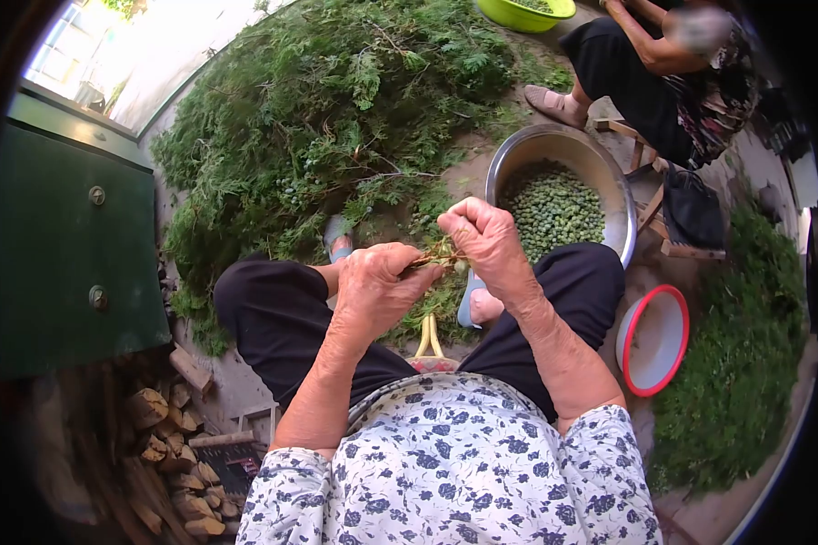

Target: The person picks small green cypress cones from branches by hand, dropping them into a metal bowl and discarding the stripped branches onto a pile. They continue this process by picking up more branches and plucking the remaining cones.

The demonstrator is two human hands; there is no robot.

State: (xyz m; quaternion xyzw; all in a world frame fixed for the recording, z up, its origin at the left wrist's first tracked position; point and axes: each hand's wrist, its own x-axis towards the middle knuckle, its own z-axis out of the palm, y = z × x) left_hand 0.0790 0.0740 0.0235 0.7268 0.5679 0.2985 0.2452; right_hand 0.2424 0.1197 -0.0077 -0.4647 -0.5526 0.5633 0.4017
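Note:
Between my two hands, above my lap, is a small twig (441,257) with green bits on it. My left hand (377,280) pinches its stem between thumb and fingers. My right hand (489,243) is closed at the twig's upper right end, fingertips together on a part too small to make out. Beyond my right hand stands a wide metal basin (625,204) holding many round green berries (554,207). A large heap of green branches (291,136) lies in front of me, some with bluish berries.
A seated person (641,64) is at the upper right, near a lime-green basin (525,16). A red-rimmed white basin (653,341) is at my right, beside more greenery (736,363). Firewood (182,454) and a dark green cabinet (73,245) are at left.

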